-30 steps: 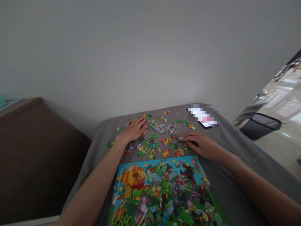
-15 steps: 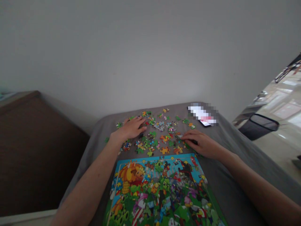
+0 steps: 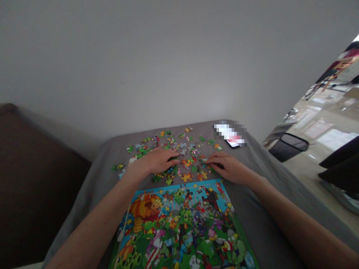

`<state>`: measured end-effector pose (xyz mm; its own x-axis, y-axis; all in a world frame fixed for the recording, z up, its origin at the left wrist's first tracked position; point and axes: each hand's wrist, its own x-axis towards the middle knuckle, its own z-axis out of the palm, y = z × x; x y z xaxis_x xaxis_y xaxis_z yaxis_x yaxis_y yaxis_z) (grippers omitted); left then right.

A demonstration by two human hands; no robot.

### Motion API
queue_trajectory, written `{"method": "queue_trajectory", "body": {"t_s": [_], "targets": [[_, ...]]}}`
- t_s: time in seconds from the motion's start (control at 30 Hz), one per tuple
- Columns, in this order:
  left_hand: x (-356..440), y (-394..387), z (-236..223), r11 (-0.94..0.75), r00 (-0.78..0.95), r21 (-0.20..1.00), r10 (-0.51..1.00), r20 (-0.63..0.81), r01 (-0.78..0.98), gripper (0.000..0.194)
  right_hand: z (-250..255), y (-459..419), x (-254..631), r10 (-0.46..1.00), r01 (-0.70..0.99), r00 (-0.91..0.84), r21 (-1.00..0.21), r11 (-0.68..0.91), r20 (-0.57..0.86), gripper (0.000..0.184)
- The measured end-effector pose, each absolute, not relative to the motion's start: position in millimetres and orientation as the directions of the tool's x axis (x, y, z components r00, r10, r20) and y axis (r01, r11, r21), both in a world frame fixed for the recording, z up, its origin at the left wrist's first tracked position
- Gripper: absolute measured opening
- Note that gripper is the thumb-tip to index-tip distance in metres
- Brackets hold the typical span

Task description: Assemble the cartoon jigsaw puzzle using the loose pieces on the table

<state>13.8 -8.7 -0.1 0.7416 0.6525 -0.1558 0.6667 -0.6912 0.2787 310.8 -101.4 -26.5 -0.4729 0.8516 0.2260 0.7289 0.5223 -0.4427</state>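
My left hand (image 3: 162,160) reaches over the loose jigsaw pieces (image 3: 144,150), palm down. Its fingers are stretched and slightly apart, with nothing visibly held; the pieces below it are hidden. My right hand (image 3: 228,167) rests at the right side of the pile. Thumb and fingertips come together at a small grey-green puzzle piece (image 3: 203,160); the exact contact is hard to make out. Orange pieces (image 3: 186,177) lie between the hands. Closer to me is a colourful, partly covered puzzle board (image 3: 179,224) with a blue top border and cartoon figures.
A phone (image 3: 229,135) with a lit screen lies at the back right of the grey cloth (image 3: 246,216). Behind is a pale wall (image 3: 174,67). A dark brown panel (image 3: 33,179) stands at the left. A black-rimmed bin (image 3: 291,147) sits on the floor to the right.
My left hand has moved right and nearer over the pieces, uncovering some at the far left. My right hand stays by the same piece. The whole view has shifted slightly.
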Motion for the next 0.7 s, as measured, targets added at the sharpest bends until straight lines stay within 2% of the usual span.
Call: {"method": "queue_trajectory", "body": {"t_s": [0.2,0.33,0.5,0.6,0.7], "targets": [[33,-23,-4,-0.729,0.737,0.155,0.676,0.011,0.666,0.05,-30,-100,311,0.842,0.722,-0.478,-0.433,0.539,0.25,0.028],[38,-28,-15,-0.739,0.748,0.119,0.65,-0.135,0.663,0.062,-32,-100,312,0.843,0.721,-0.472,-0.437,0.537,0.257,0.027],[33,-30,-5,-0.723,0.736,0.156,0.632,-0.241,0.673,0.062,-33,-100,312,0.856,0.728,-0.456,-0.451,0.517,0.244,0.027],[34,-33,1,-0.74,0.75,0.145,0.62,-0.232,0.657,0.061,-33,-101,312,0.854,0.725,-0.456,-0.451,0.52,0.251,0.027],[39,-34,-2,-0.759,0.765,0.098,0.637,-0.094,0.644,0.055,-33,-101,312,0.85,0.728,-0.46,-0.439,0.527,0.258,0.026]]}}
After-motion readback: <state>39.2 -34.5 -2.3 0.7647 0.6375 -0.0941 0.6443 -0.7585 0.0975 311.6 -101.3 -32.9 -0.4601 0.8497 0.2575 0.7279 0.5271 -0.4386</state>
